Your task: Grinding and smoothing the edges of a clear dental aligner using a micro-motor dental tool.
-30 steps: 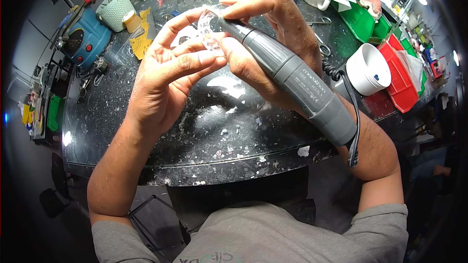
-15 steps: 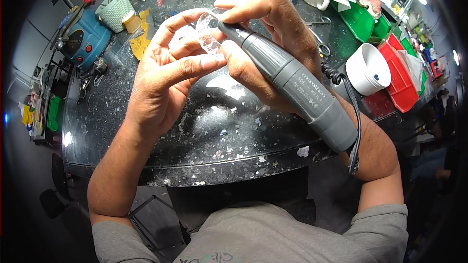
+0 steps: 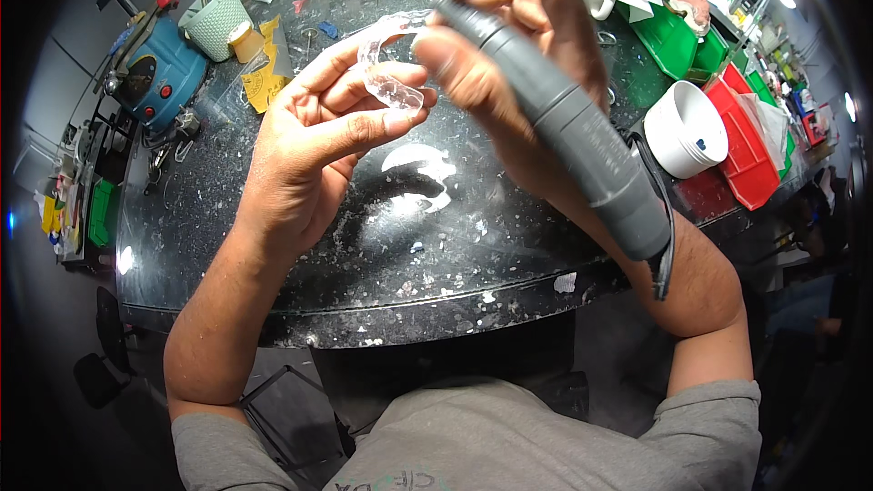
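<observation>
A clear, horseshoe-shaped dental aligner (image 3: 376, 68) is pinched between the thumb and fingers of my left hand (image 3: 314, 132), raised over the black workbench. My right hand (image 3: 505, 73) wraps round a dark grey rotary handpiece (image 3: 568, 118), its coiled cord hanging down by my right forearm. The handpiece's nose points up and left, just beyond the aligner's far end. A gap shows between my right thumb and the aligner. Motion smears the right hand, and the tool's tip is blurred.
The black workbench (image 3: 364, 282) is speckled with white debris. At left stand a blue machine (image 3: 159, 77), a pale green basket (image 3: 218, 25) of tools and a yellow packet (image 3: 264, 73). To the right are a white tub (image 3: 687, 130), a red bin (image 3: 747, 141) and a green bin (image 3: 668, 41).
My right hand and the handpiece have moved up and away from the aligner. The left hand keeps its hold, and more of the aligner shows, slightly turned.
</observation>
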{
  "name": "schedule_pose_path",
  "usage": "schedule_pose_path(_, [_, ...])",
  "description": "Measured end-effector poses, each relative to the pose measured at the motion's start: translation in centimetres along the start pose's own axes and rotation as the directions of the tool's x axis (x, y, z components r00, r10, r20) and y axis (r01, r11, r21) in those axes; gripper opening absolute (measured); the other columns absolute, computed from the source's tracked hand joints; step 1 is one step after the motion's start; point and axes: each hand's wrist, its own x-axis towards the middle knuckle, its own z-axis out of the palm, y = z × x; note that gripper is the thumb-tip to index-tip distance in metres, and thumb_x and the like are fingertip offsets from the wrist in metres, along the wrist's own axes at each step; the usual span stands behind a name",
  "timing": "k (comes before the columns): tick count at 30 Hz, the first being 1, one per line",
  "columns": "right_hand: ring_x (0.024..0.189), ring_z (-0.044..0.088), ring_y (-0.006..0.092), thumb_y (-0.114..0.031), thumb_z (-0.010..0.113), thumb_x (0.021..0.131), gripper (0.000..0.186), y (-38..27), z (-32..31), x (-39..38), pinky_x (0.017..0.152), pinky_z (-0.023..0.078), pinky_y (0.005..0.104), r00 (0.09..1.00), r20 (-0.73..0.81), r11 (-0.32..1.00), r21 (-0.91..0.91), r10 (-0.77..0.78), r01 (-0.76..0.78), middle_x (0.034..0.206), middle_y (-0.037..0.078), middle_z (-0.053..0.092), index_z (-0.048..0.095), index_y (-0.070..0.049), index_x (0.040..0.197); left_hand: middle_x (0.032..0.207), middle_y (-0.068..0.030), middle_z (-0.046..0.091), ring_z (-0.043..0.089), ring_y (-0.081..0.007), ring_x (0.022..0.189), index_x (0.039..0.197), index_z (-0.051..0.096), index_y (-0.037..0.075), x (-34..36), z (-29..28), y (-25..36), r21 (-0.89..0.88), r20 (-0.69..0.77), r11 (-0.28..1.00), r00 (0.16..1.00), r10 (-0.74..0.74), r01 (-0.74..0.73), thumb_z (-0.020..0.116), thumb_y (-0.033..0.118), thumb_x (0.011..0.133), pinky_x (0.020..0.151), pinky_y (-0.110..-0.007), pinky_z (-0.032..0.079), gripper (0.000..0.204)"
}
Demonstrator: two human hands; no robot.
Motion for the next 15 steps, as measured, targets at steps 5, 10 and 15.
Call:
schedule_pose_path(5, [0.085,0.063,0.0069,-0.012,0.074,0.088,0.024,-0.43,-0.26,0.13,0.073,0.052,0.0205,0.934,-0.081,0.937,0.060,0.347,-0.343,0.089,0.001,0.064,0.061,-0.006,0.108,0.114,-0.0168,0.066,0.065,-0.0249,0.107,0.135,0.048,-0.003,-0.15,-0.13,0.06,0.044,0.046,0.999,0.998,-0.031,0.029,0.074,0.000,0.077,0.100,-0.036,0.050,0.063])
schedule_pose_path(10, [0.083,0.062,0.0058,-0.007,0.070,0.088,0.021,0.04,-0.42,-0.34,0.076,0.051,0.0210,0.905,-0.018,0.896,0.151,0.424,-0.417,0.089,0.000,0.065,0.063,-0.008,0.109,0.113,-0.0195,0.067,0.067,-0.0264,0.106,0.132,0.050,-0.004,-0.14,-0.09,0.09,0.094,0.083,0.995,0.996,-0.033,0.025,0.072,0.003,0.080,0.098,-0.037,0.052,0.058])
schedule_pose_path(15, [0.081,0.061,0.0045,-0.007,0.069,0.088,0.022,0.05,-0.67,-0.15,0.073,0.049,0.0190,0.911,-0.026,0.905,0.129,0.412,-0.405,0.087,-0.001,0.065,0.064,-0.009,0.109,0.116,-0.0192,0.066,0.066,-0.0261,0.106,0.134,0.046,-0.008,0.08,-0.89,0.45,0.140,0.110,0.989,0.993,-0.053,0.037,0.063,0.023,0.084,0.097,-0.035,0.052,0.062])
